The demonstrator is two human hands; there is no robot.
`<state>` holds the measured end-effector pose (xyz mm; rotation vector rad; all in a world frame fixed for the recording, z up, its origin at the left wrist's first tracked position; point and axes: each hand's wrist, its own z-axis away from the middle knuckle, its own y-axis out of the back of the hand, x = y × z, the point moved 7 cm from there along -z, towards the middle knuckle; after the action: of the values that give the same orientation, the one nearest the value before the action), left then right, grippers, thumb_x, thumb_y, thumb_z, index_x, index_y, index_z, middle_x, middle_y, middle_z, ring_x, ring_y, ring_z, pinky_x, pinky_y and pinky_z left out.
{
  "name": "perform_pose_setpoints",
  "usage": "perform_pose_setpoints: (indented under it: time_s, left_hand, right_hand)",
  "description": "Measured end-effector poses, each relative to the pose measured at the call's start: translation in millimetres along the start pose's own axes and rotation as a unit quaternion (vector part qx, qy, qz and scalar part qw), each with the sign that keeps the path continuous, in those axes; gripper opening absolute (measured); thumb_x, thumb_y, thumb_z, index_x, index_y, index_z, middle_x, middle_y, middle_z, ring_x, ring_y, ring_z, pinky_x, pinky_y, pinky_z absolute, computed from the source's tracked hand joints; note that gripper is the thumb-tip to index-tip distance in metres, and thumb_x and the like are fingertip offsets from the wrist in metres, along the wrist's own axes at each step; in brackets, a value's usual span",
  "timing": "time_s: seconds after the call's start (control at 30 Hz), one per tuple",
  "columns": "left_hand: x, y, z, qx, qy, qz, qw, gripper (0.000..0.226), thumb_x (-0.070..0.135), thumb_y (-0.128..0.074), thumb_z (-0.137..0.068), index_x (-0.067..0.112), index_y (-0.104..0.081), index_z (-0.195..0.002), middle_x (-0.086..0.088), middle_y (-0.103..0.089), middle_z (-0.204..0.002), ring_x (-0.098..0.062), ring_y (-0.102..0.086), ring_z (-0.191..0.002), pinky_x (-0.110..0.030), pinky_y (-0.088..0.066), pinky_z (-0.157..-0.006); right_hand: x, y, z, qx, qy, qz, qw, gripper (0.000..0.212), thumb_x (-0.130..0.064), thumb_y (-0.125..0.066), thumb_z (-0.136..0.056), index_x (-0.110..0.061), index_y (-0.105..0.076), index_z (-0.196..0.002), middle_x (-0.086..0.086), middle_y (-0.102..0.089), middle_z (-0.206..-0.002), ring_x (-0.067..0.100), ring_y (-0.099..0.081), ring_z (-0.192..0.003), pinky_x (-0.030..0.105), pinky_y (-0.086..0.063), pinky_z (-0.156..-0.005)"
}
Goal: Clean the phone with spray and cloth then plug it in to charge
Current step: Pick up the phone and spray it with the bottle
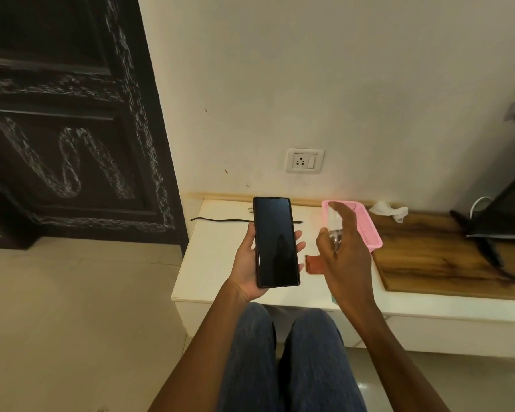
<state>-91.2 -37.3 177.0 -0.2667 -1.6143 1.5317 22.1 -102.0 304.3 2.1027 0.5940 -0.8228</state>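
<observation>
The phone is lying in the left hand, above the surface. Just to its right, the right hand is holding the spray bottle. Behind the phone, the cable is lying on the surface. The cloth is lying between the hands. The basket is sitting behind the right hand, below the wall socket.

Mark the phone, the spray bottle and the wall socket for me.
phone (275, 242): head view, middle of the dark screen.
spray bottle (336, 226): head view, clear body between the right hand's fingers.
wall socket (304, 160): head view, centre of the white plate.
</observation>
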Motion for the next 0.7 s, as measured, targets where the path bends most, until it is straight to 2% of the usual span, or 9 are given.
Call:
perform_pose_setpoints:
  time_s: [0.07,0.13,0.27,0.37,0.47,0.57,0.63,0.7]
  left_hand:
    - [-1.7,-0.3,0.1,-0.001,0.005,-0.002,1.000,0.073,0.066,-0.055,-0.078,0.015,-0.058,-0.130,-0.013,-0.050,-0.142,-0.035,-0.046,-0.131,-0.054,-0.027,-0.113]
    - [-2.1,0.1,0.3,0.003,0.008,-0.002,1.000,0.074,0.066,-0.054,-0.078,0.016,-0.056,-0.132,-0.014,-0.050,-0.142,-0.035,-0.047,-0.131,-0.053,-0.028,-0.113]
    - [1.9,2.4,0.2,0.009,0.006,-0.002,1.000,0.075,0.065,-0.054,-0.078,0.016,-0.055,-0.134,-0.014,-0.050,-0.142,-0.036,-0.047,-0.130,-0.053,-0.030,-0.112]
    - [5.7,7.4,0.4,0.016,0.008,0.007,1.000,0.074,0.065,-0.054,-0.078,0.015,-0.056,-0.132,-0.014,-0.051,-0.141,-0.035,-0.048,-0.129,-0.053,-0.036,-0.108]
    - [8.5,14.2,-0.5,0.024,0.010,0.006,1.000,0.072,0.067,-0.052,-0.078,0.016,-0.059,-0.129,-0.012,-0.052,-0.141,-0.034,-0.048,-0.130,-0.052,-0.036,-0.108]
    - [9.6,22.7,-2.8,0.032,0.009,0.008,0.999,0.073,0.067,-0.052,-0.078,0.016,-0.059,-0.130,-0.013,-0.051,-0.141,-0.034,-0.047,-0.131,-0.053,-0.037,-0.107]
    - [10.1,28.6,-4.3,0.037,0.009,0.013,0.999,0.073,0.067,-0.053,-0.078,0.016,-0.058,-0.130,-0.013,-0.051,-0.141,-0.034,-0.047,-0.131,-0.053,-0.037,-0.107]
    - [11.1,35.9,-6.2,0.045,0.011,0.017,0.999,0.073,0.068,-0.053,-0.079,0.016,-0.058,-0.130,-0.013,-0.051,-0.141,-0.035,-0.047,-0.131,-0.054,-0.036,-0.108]
  right_hand:
    - [-2.7,-1.6,-13.1,0.019,0.001,-0.003,1.000,0.042,-0.024,-0.056,-0.090,-0.026,-0.042,-0.130,0.006,-0.060,-0.117,0.019,-0.062,-0.083,0.029,-0.056,-0.075]
    - [-4.0,-4.1,-20.4,0.032,0.003,-0.014,0.999,0.044,-0.023,-0.057,-0.090,-0.026,-0.041,-0.131,0.004,-0.060,-0.118,0.018,-0.061,-0.085,0.029,-0.054,-0.078]
    - [1.7,-12.5,-26.0,0.029,0.012,-0.054,0.998,0.051,-0.025,-0.056,-0.091,-0.029,-0.033,-0.136,0.002,-0.047,-0.138,0.022,-0.056,-0.109,0.029,-0.048,-0.090]
    - [21.5,-22.0,-25.2,0.024,-0.031,-0.094,0.995,0.052,-0.031,-0.052,-0.089,-0.034,-0.025,-0.133,0.006,-0.037,-0.144,0.026,-0.048,-0.120,0.034,-0.045,-0.095]
    - [55.0,-35.2,-23.5,0.010,-0.106,-0.126,0.986,0.052,-0.020,-0.051,-0.094,-0.022,-0.023,-0.138,0.011,-0.036,-0.142,0.020,-0.053,-0.106,0.022,-0.047,-0.087]
    - [82.5,-52.5,-21.4,-0.014,-0.142,-0.128,0.982,0.051,-0.016,-0.051,-0.095,-0.017,-0.025,-0.138,0.011,-0.038,-0.140,0.024,-0.051,-0.113,0.033,-0.044,-0.099]
    - [99.0,-65.6,-19.7,-0.030,-0.157,-0.115,0.980,0.048,-0.020,-0.053,-0.093,-0.016,-0.030,-0.135,0.010,-0.044,-0.136,0.022,-0.051,-0.112,0.032,-0.040,-0.098]
    - [116.7,-81.4,-17.7,-0.052,-0.185,-0.101,0.976,0.047,-0.023,-0.056,-0.091,-0.016,-0.034,-0.133,0.010,-0.049,-0.130,0.020,-0.053,-0.108,0.032,-0.042,-0.095]
